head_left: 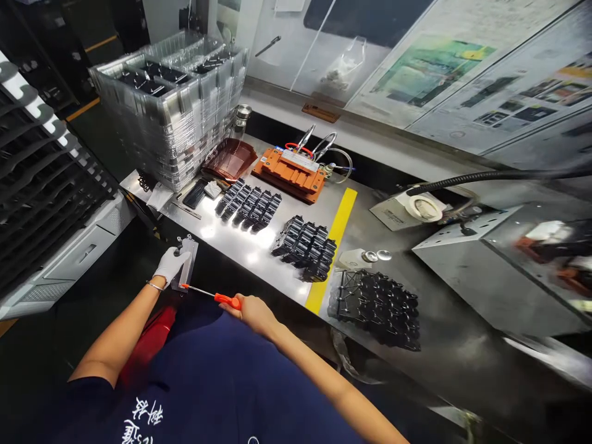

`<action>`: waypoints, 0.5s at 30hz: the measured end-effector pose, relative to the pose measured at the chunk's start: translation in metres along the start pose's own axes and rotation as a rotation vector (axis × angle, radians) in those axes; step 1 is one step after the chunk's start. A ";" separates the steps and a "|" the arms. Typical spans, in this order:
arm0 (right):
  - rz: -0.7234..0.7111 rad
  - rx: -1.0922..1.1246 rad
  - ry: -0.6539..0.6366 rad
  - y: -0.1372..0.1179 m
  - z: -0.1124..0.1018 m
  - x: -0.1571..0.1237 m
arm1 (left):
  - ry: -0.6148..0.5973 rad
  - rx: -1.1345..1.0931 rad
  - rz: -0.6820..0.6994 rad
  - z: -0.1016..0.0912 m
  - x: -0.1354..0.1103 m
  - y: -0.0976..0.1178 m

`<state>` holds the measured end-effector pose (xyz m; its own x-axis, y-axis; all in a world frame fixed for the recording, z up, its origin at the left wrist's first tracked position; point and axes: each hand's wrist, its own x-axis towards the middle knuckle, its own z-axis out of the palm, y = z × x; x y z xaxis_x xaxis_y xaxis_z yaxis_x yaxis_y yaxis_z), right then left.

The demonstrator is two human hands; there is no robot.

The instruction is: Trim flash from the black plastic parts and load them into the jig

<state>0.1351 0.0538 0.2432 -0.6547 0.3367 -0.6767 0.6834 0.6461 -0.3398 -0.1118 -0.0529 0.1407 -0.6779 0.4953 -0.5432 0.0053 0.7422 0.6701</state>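
My left hand (170, 265), in a white glove, is closed around a long grey metal part (187, 265) in front of the bench edge. My bare right hand (256, 313) grips the orange-red handle of a screwdriver-like tool (226, 300) with a thin metal shaft. Its orange tip reaches the lower end of the metal part; I cannot tell whether the two touch. Two groups of black ribbed parts lie on the bench just beyond, one on the left (250, 205) and one nearer the middle (308, 246).
An orange fixture (291, 172) with hoses stands at the back, beside a brown tray (230, 159) and stacked clear plastic trays (171, 123). A yellow stripe (335, 246) crosses the bench. Right of it are more black parts (377, 308), a white bottle (354, 259) and a metal box (490, 265).
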 end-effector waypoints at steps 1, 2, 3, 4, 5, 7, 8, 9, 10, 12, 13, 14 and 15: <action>-0.003 -0.003 0.006 0.001 0.000 0.000 | -0.006 0.002 0.004 0.003 -0.001 0.002; 0.004 -0.006 0.007 0.003 0.000 -0.001 | -0.015 0.004 0.009 0.005 -0.003 0.004; 0.020 -0.007 0.014 0.006 0.000 -0.001 | -0.026 0.004 0.015 0.007 -0.005 0.005; 0.046 -0.005 0.022 0.009 0.000 -0.001 | -0.047 0.001 0.027 0.009 -0.007 0.005; 0.080 0.000 0.038 0.012 -0.001 0.000 | -0.082 -0.006 0.049 0.010 -0.010 0.006; 0.164 0.017 0.079 0.020 -0.004 0.001 | -0.177 -0.017 0.107 0.011 -0.015 0.005; 0.201 0.031 0.097 0.024 -0.005 0.001 | -0.220 -0.018 0.134 0.011 -0.019 0.005; 0.230 0.045 0.108 0.029 -0.007 0.001 | -0.254 -0.015 0.155 0.012 -0.022 0.005; 0.250 0.058 0.112 0.033 -0.008 0.001 | -0.276 -0.009 0.168 0.012 -0.025 0.004; 0.254 0.083 0.115 0.041 -0.009 -0.001 | -0.286 0.019 0.168 0.014 -0.029 0.004; 0.248 0.094 0.116 0.045 -0.009 -0.004 | -0.299 0.040 0.174 0.015 -0.031 0.004; 0.240 0.107 0.117 0.049 -0.009 -0.006 | -0.326 0.070 0.189 0.016 -0.033 0.003; 0.229 0.124 0.112 0.054 -0.009 -0.010 | -0.365 0.117 0.210 0.017 -0.034 0.004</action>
<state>0.1753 0.0910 0.2372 -0.5058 0.5418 -0.6713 0.8473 0.4582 -0.2686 -0.0763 -0.0590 0.1525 -0.3492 0.7524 -0.5585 0.2124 0.6441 0.7349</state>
